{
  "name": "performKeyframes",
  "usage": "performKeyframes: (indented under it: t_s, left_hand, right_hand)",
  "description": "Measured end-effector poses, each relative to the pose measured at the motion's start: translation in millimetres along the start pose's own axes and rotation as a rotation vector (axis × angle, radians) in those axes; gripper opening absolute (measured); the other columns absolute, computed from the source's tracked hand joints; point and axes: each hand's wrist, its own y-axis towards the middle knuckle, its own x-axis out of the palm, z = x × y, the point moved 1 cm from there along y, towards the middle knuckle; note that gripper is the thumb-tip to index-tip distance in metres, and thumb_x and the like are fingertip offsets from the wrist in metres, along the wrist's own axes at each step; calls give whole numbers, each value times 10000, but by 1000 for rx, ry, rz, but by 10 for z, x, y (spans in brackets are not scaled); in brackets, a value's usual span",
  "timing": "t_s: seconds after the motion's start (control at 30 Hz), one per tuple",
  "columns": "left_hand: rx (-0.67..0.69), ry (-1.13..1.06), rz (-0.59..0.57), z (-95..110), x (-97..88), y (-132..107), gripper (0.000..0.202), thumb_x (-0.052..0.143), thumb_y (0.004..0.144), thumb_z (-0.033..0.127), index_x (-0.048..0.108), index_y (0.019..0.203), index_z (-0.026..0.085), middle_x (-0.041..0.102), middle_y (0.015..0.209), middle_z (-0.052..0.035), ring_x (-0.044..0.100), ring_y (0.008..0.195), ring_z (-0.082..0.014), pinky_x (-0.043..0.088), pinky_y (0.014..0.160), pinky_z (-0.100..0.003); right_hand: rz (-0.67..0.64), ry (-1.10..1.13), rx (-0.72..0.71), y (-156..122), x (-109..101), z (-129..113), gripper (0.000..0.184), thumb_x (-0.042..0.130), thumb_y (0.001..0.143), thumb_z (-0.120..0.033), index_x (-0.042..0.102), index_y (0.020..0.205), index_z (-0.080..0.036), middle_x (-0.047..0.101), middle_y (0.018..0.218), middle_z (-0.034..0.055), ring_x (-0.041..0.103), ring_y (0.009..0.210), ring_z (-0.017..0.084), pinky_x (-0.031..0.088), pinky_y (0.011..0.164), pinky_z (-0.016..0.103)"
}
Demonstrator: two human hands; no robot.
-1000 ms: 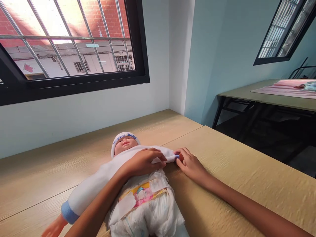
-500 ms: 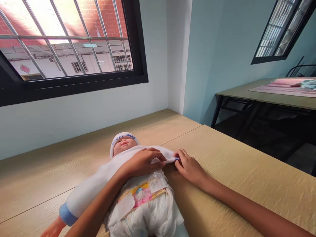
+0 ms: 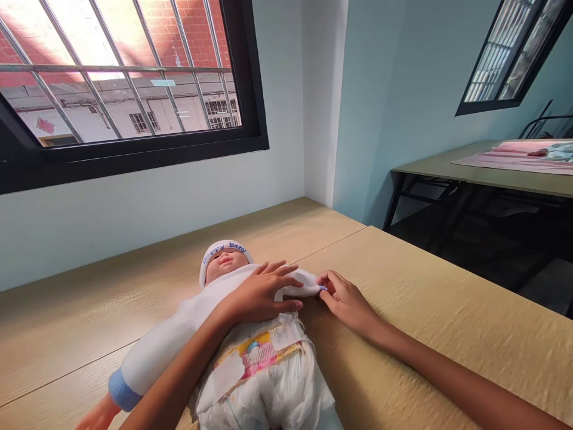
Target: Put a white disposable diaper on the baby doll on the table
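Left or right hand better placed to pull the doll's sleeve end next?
Right, likely: the right hand has its fingers at the sleeve end; the left hand lies across the doll's white top.

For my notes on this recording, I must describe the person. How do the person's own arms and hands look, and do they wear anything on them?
The left arm and right arm are bare, with no sleeve in view. The left hand and right hand have no gloves, and no ring, watch or bracelet shows.
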Motion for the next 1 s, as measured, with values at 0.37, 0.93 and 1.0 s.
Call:
performKeyframes:
  t_s: [0.37,0.93,1.0]
  left_hand:
    - [-4,16,15,1,39,18,301,497,918,362,616,1168,243,509,1394,-41,316,1382,-257,237,1133,-461]
    - [-45,-60,127,-79,24,88,350,614,763,123,614,1110,172,651,1161,-72,579,1067,-263,451,940,-357]
    - [-9,-47,105,-84,16,121,335,603,766,107,628,1094,164,649,1146,-64,579,1055,-240,435,955,-337]
  right_hand:
    - [-34,158,112,-39,-16,-75,95,465,790,-231,519,865,-208,566,698,-19,492,582,135,329,503,229]
    - [-177,539,421,-51,1,-188,229,422,766,-302,471,960,-189,519,756,-47,297,285,1,149,264,152]
    - [-186,554,428,-66,13,-199,225,424,771,-287,469,968,-188,525,754,-48,293,280,-3,142,265,149]
